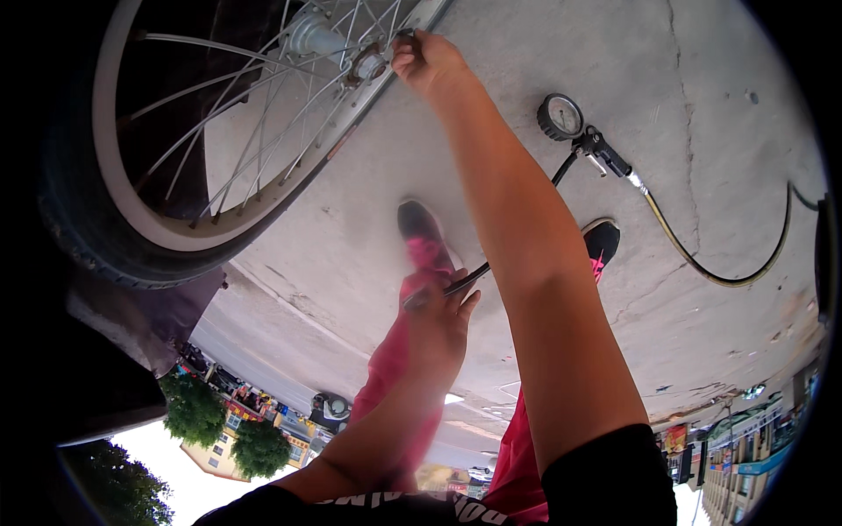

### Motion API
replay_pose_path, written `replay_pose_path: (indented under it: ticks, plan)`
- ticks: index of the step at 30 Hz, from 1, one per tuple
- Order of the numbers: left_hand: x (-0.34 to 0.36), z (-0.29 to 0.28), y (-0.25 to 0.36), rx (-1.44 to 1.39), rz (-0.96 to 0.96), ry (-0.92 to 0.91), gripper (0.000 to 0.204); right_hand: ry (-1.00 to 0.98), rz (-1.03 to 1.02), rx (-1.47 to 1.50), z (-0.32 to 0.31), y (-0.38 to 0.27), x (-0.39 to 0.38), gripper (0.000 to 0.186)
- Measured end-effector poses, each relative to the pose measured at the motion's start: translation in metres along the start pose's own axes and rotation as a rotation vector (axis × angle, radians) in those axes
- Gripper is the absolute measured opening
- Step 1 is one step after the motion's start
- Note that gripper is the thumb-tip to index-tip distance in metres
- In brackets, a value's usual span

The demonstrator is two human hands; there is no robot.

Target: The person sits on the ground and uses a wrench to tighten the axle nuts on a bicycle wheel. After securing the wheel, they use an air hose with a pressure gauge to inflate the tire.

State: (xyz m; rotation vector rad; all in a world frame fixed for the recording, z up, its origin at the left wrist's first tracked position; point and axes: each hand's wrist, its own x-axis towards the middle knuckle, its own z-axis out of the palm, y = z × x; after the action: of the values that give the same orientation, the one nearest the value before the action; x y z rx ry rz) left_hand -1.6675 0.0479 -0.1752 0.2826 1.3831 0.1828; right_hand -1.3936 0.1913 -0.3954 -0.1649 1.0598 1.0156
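Observation:
A spoked wheel with a pale rim (110, 131) and black tyre (74, 210) fills the upper left. My right hand (430, 66) is closed beside its hub (364, 63), fingertips pinched on a small dark thing I cannot make out. Lower down, my left hand (443, 320), smeared by motion, grips a black hose (474, 276). That hose passes behind my right forearm towards a tyre inflator with a round dial gauge (561, 117). The inflator, with its black handle (610, 156), lies on the concrete to the right of my forearm.
A yellow-and-black air line (719, 279) curves from the inflator to the right edge. My dark shoes (421, 223) with pink laces stand on the cracked concrete ground (649, 53). Trees (261, 447), buildings and a street show along the lower rim.

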Motion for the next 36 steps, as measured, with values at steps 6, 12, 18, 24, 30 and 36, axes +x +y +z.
replay_pose_path:
  ticks: [6, 12, 18, 24, 30, 36]
  plan:
    - [-0.001, 0.010, 0.006, -0.038, -0.076, 0.085, 0.013, -0.057, 0.189, 0.019, 0.000, -0.014, 0.023, 0.017]
    - [0.001, 0.011, 0.014, -0.044, -0.081, 0.078, 0.019, 0.026, 0.150, -0.009, 0.010, -0.011, 0.018, 0.019]
    - [0.001, 0.023, 0.015, -0.070, -0.095, 0.062, 0.020, 0.145, 0.082, -0.112, 0.016, -0.004, 0.018, 0.024]
    - [0.001, 0.025, 0.019, -0.026, -0.084, 0.056, 0.020, 0.114, 0.080, -0.148, 0.014, 0.009, 0.019, 0.028]
    - [0.004, 0.028, 0.018, -0.024, -0.101, 0.019, 0.022, -0.163, 0.239, 0.360, -0.006, -0.007, 0.000, 0.018]
    - [0.006, 0.020, 0.015, 0.064, -0.086, -0.044, 0.039, -0.152, 0.101, 0.300, -0.024, -0.006, -0.011, 0.026]
